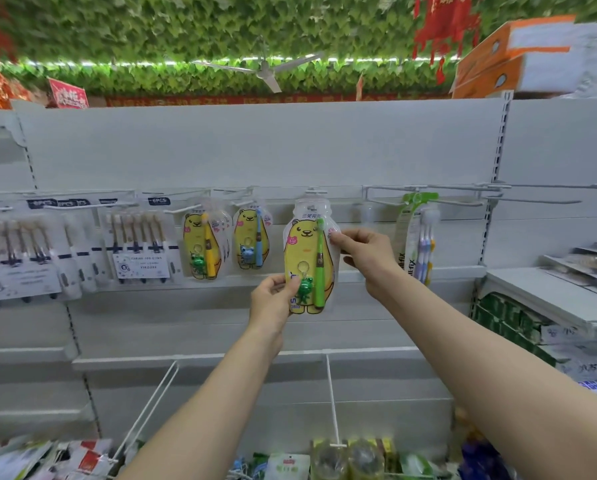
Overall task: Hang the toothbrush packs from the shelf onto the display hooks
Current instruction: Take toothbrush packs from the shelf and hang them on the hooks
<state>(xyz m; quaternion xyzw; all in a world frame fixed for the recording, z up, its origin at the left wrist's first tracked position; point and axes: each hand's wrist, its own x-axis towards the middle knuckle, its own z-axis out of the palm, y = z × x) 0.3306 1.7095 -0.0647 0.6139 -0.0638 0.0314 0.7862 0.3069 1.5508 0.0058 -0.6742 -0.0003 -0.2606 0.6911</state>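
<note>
1. The bear-shaped toothbrush pack [309, 258] with a green brush and a frog charm sits up against the white back panel [255, 147], near the middle of the view; its top tab sits right at a display hook [312, 192] at its 12 o'clock; whether the tab is threaded onto the hook I cannot tell.
2. The left hand [276, 296] grips the pack at its 7 o'clock corner; the thumb lies on the front by the frog, the other fingers curl behind.
3. The right hand [366, 252] pinches the pack's edge at its 2 o'clock, fingers clenched on the plastic.
4. At the pack's 9 o'clock two more bear packs hang on hooks: a blue-brush pack [252, 237] nearest, then a yellow-brush pack [203, 244]; further that way hang six-piece packs [141, 244].
5. At its 3 o'clock hangs a green-topped pack [416, 237]; beyond it wire hooks [532, 200] jut out.
6. At 6 o'clock, on the lower shelf [200, 362], loose packs [290, 465] lie blurred.
</note>
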